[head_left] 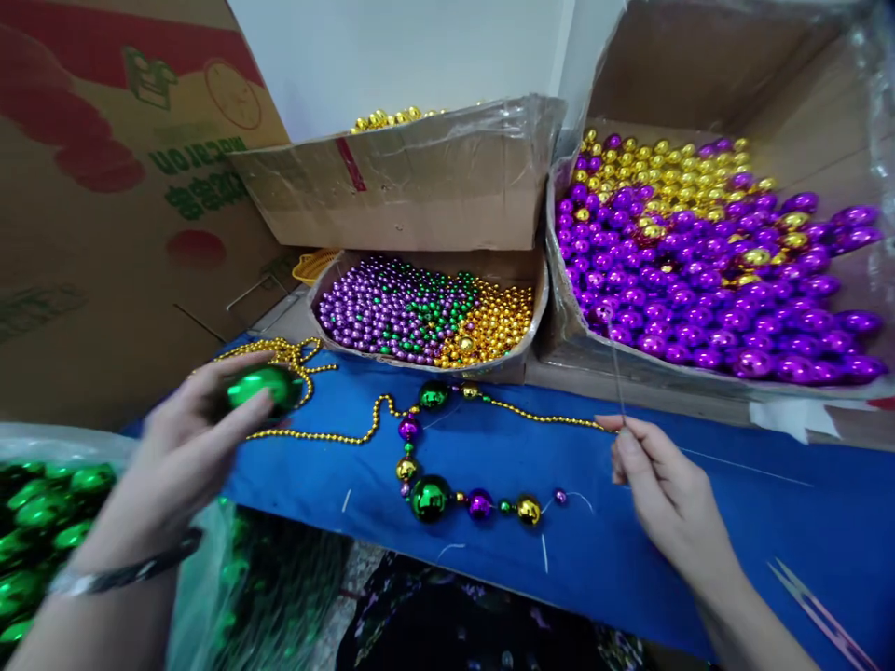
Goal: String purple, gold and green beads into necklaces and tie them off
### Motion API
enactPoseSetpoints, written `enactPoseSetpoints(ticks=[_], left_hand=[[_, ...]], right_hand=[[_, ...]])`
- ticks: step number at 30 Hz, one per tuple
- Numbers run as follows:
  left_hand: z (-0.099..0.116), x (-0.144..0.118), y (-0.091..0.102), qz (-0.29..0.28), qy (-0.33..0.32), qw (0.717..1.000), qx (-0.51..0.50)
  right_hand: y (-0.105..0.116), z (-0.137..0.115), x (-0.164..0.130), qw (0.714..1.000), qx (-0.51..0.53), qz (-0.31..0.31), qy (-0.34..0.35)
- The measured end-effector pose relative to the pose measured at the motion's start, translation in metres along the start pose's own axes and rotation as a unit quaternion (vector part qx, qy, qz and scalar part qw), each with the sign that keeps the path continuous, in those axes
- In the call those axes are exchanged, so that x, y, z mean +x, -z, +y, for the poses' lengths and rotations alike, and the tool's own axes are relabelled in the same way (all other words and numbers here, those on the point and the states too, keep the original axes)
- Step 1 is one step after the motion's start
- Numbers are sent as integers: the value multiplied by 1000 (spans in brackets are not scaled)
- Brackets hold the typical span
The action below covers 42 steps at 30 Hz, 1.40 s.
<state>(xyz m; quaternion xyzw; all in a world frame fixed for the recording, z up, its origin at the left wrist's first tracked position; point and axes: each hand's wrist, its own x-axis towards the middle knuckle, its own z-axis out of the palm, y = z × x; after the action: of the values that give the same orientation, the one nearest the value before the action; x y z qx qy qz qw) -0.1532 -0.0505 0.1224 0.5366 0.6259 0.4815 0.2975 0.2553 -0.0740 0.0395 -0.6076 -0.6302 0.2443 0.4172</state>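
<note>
My left hand, slightly blurred, is closed around a large shiny green bead over the left part of the blue table. With fingertips pinched, my right hand holds a thin, upright needle; a fine thread trails right from that hand. Between both hands lies a curved string of green, purple and gold beads, ending in a small purple bead with a loose thread tail. A gold bead chain runs from this string to the right fingertips. More gold bead chain is heaped behind my left hand.
A low cardboard box holds small purple, green and gold beads. At right stands a bigger carton of large purple and gold beads. Green beads fill a bag at lower left. Small scissors lie at the lower right.
</note>
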Motion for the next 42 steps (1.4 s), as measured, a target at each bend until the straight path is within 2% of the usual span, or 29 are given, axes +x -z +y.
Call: enactPoseSetpoints(ticks=[1, 3, 6, 8, 12, 14, 17, 20, 24, 28, 34, 38, 42], left_hand=[[5, 0, -23, -46, 10, 995, -88], [11, -1, -65, -134, 23, 967, -215], [14, -4, -107, -207, 64, 915, -341], [14, -3, -120, -220, 95, 890, -388], [13, -2, -131, -210, 136, 860, -446], [11, -4, -138, -231, 173, 837, -465], [6, -10, -153, -275, 245, 795, -482], [3, -14, -169, -291, 296, 769, -487], [3, -15, -182, -301, 305, 762, -486], [5, -17, -185, -291, 309, 770, -477], [11, -21, -188, -270, 268, 784, -490], [15, -19, -194, -243, 288, 784, -494], [18, -19, -200, -240, 302, 772, -506]], right_hand=[[-1, -3, -4, 999, -24, -13, 18], [-3, -6, -12, 996, -68, -35, 51], [-3, -6, -22, 990, -105, -52, 73], [-1, -5, -26, 990, -114, -48, 67], [0, -3, -34, 992, -115, -30, 44], [-2, -3, -38, 993, -104, -29, 38], [-10, -3, -46, 994, -82, -43, 59], [-16, -4, -54, 991, -74, -50, 103], [-17, -2, -60, 988, -77, -30, 130], [-15, -1, -62, 989, -84, -18, 122], [-17, -3, -67, 989, -79, -56, 109], [-17, -3, -70, 990, -73, -56, 104], [-17, -4, -72, 990, -66, -61, 111]])
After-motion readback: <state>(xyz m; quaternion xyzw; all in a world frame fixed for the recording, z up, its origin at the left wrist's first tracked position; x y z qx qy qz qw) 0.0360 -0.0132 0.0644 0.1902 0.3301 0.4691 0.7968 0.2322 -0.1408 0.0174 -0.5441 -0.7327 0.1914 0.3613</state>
